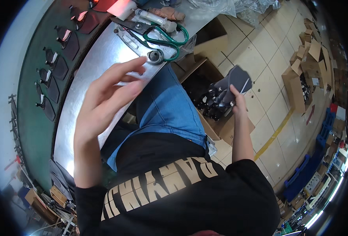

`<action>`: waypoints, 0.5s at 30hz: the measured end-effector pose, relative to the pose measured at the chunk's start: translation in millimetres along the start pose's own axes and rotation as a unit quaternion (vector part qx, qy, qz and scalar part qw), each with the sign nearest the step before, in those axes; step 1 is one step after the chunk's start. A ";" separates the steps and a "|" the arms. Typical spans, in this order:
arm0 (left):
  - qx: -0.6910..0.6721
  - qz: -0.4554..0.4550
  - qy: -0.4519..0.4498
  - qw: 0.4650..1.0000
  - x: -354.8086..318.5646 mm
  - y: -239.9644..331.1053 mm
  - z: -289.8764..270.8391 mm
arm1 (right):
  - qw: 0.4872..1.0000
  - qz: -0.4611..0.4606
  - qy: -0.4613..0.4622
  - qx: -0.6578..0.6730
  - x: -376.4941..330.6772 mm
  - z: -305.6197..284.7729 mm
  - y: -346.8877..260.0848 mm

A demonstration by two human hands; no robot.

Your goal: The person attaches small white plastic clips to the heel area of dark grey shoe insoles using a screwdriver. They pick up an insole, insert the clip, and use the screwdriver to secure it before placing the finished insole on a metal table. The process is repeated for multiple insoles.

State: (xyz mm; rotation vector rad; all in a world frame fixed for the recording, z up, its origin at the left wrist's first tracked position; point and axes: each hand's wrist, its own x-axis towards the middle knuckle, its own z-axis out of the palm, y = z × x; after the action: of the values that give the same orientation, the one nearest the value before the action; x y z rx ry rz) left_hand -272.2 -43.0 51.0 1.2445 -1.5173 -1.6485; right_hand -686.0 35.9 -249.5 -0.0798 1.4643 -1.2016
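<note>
My left hand (105,100) is raised over the shiny metal table edge (74,102), its fingers apart and nothing in them. Close to its fingertips lie scissors with green handles (174,41), a small metal cutter-like tool (129,41) and a round dark knob-like part (154,56). Off to the right, my right hand (240,103) grips a stack of dark grey flat pieces (233,80) with a thin white line across the top. The stack is above an open cardboard box (195,70) holding similar dark pieces with shiny black parts (213,104).
A green conveyor belt (32,133) on the left carries a row of dark grey pieces (53,92). A clear syringe (152,16) lies at the table's far end, near plastic bags (237,8). More cardboard boxes (295,88) stand on the tiled floor (256,55) at right.
</note>
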 end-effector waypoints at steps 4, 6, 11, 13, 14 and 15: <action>-0.015 -0.017 0.023 0.999 -32.0 -6.8 -18.3 | 0.995 0.096 0.032 0.022 46.2 -17.1 73.2; -0.019 -0.032 0.043 0.998 -43.1 -10.1 -19.4 | 0.991 0.121 0.047 0.010 51.4 -6.5 85.8; -0.034 -0.058 0.074 0.995 -62.1 -20.8 -21.1 | 0.959 0.121 0.129 -0.222 72.7 7.1 100.7; -0.036 -0.061 0.079 0.994 -67.0 -20.0 -23.0 | 0.937 -0.004 0.164 -0.309 93.0 -11.2 111.3; -0.035 -0.056 0.078 0.995 -69.3 -19.1 -24.5 | 0.916 -0.069 0.184 -0.349 105.8 -27.4 116.1; -0.035 -0.052 0.074 0.995 -70.5 -17.7 -26.5 | 0.890 -0.083 0.213 -0.394 114.5 -40.7 118.3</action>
State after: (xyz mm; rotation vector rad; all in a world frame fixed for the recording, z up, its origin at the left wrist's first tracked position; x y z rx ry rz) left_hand -216.8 11.0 53.5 1.3966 -1.3151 -1.6204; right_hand -687.5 42.2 -418.9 -0.5301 2.3092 -0.6968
